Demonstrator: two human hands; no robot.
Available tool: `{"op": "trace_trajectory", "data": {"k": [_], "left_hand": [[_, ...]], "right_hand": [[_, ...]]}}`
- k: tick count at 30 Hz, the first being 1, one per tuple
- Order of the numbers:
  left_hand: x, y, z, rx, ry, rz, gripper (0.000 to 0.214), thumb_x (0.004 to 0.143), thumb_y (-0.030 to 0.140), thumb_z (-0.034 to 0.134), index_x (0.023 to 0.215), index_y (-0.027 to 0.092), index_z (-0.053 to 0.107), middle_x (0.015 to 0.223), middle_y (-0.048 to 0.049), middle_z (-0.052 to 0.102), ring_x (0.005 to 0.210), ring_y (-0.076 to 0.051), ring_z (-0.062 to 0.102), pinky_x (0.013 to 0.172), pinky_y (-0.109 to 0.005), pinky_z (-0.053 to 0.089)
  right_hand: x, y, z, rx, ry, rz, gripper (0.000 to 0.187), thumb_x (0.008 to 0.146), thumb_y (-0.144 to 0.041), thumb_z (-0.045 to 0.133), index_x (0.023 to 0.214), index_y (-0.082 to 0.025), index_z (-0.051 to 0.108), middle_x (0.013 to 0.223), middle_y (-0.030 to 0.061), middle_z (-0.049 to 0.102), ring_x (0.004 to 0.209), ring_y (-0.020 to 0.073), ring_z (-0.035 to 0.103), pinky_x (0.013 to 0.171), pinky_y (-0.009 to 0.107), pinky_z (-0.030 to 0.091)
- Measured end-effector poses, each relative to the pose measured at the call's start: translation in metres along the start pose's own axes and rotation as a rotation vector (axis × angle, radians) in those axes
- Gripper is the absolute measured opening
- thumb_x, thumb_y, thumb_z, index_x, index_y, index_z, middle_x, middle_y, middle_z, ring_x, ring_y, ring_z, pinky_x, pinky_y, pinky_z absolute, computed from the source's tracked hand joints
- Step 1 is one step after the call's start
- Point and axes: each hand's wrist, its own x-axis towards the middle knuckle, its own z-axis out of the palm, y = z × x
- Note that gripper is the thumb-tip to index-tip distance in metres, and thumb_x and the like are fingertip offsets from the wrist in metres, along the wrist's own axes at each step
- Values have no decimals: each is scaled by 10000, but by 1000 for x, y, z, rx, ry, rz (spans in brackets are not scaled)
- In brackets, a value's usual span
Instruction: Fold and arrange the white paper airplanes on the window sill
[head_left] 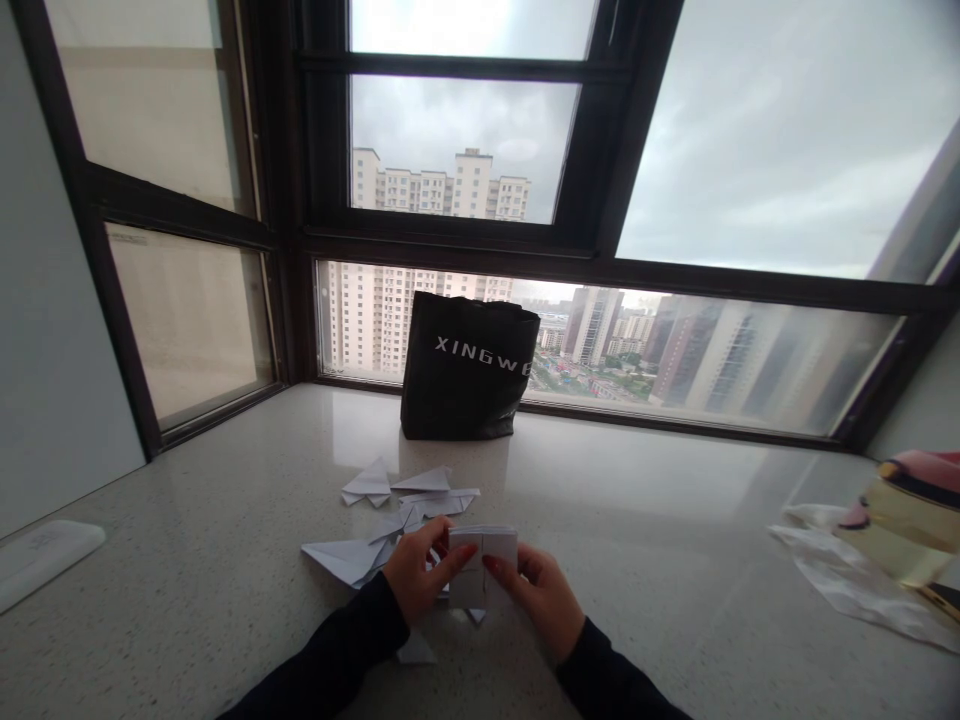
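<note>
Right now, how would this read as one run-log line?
left hand: pinching folded white paper | right hand: pinching its other side | nearby: loose folded paper pieces, black shopping bag

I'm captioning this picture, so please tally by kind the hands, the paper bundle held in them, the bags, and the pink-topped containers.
Bare hands: 2 (left hand, right hand)
Folded white paper bundle held between both hands: 1
Upright black bag with white lettering: 1
Pale-yellow see-through container with pink top: 1
Total: 5
</note>
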Motion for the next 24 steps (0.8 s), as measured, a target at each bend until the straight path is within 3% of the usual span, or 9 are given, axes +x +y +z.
{"op": "trace_trajectory", "data": {"k": [7,13,18,24], "left_hand": [[1,1,-1,-3,85,-19,284,743,421,414,622,172,475,540,26,484,534,-108,455,504,-201,351],[1,-1,1,-10,111,-56,279,735,436,422,686,172,494,557,19,518,516,-113,490,474,-202,364],[-3,1,4,-152,163,-16,329,788,418,334,980,172,437,558,32,507,448,-100,491,441,-195,381],[-4,-4,3,-1,53,28,402,826,406,242,717,170,549,426,32,474,414,-99,474,461,-192,363]], "right_hand": [[0,-1,0,-9,9,15,371,644,-493,530,716,-144,634,596,11,584,585,157,503,544,248,390],[9,9,-11,-117,67,76,359,630,-499,538,568,-147,564,513,-23,514,497,108,453,477,211,353],[35,28,-61,-265,172,138,399,611,-541,490,515,-158,546,498,-16,526,495,125,472,477,224,354],[60,60,-136,-533,325,283,311,549,-452,544,406,-176,530,360,-10,490,426,148,473,453,246,319]]}}
